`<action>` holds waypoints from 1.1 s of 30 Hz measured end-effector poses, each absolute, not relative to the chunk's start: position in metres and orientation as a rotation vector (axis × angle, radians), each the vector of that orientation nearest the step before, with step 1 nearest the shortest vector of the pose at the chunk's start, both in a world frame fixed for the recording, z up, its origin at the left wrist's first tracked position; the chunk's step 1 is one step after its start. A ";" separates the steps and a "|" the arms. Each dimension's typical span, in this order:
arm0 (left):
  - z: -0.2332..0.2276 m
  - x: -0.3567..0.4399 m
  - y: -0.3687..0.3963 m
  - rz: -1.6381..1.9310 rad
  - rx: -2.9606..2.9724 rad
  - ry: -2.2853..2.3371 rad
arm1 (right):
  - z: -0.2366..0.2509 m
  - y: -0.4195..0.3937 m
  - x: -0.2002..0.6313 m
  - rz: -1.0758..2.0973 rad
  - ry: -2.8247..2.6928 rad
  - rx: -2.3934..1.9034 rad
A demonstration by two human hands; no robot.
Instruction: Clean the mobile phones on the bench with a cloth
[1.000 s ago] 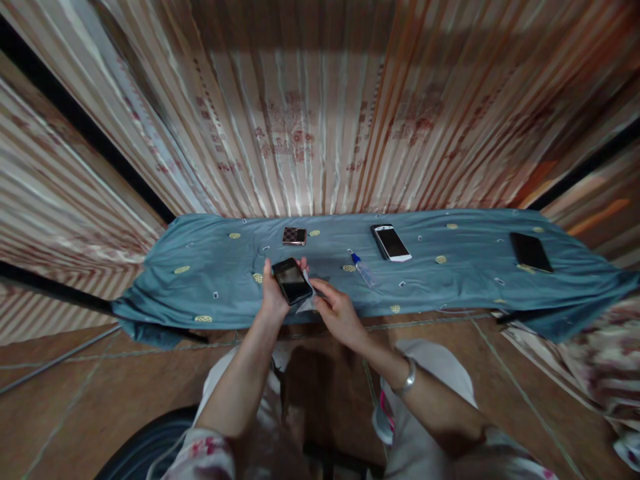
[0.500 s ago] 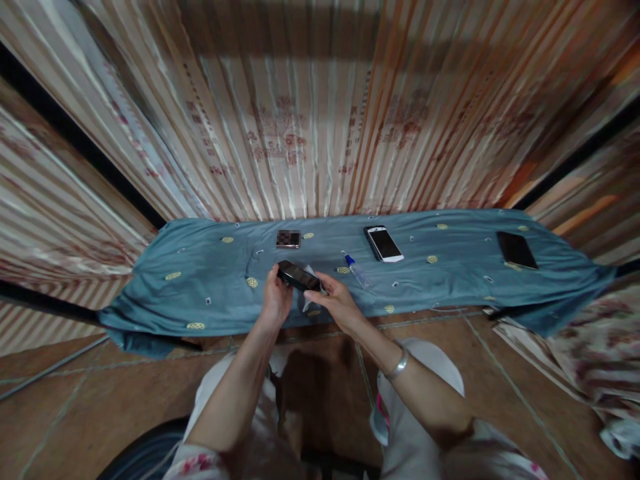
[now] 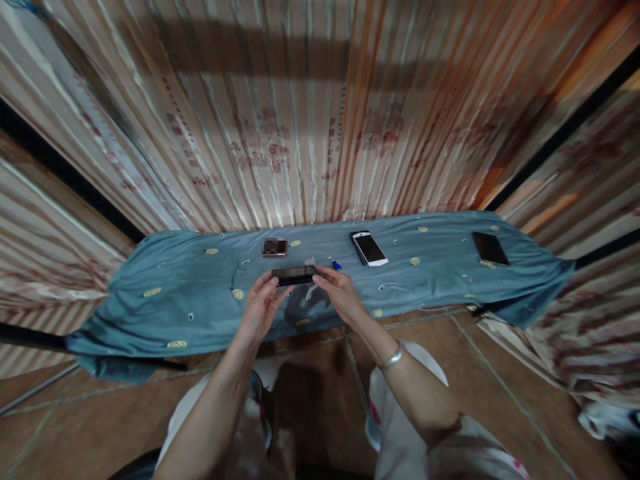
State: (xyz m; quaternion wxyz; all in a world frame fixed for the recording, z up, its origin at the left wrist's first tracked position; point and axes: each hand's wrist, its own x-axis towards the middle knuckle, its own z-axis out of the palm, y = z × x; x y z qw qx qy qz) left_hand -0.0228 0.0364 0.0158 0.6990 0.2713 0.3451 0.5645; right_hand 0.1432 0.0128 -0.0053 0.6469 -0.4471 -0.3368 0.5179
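A black phone (image 3: 294, 275) is held level above the blue cloth, its dark screen facing up and tilted. My left hand (image 3: 260, 305) is closed on its left end, the thumb on the near edge. Around the right end my right hand (image 3: 341, 292) is closed, thumb also at the near edge. A pale, thin piece of cloth or tissue (image 3: 310, 292) hangs below the phone near my right fingers; whether they grip it I cannot tell. Just beyond my right hand lies a clear bottle with a blue top (image 3: 335, 265), its body mostly hidden by the hand.
The low table (image 3: 210, 320) is draped in a patterned blue cloth. On it lie a small device with a blurred face (image 3: 275, 247), a white-framed phone (image 3: 371, 249) and a dark flat tablet-like object (image 3: 490, 249). A striped curtain (image 3: 285, 100) hangs behind, with dark poles at both sides.
The phone has turned from slanting to nearly level side to side, its near edge now tipped toward me. Both hands have shifted with it. The view has moved slightly to the right.
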 end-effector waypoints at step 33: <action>-0.004 0.011 0.043 1.536 1.012 1.034 | -0.022 0.027 0.107 0.437 -1.304 -1.348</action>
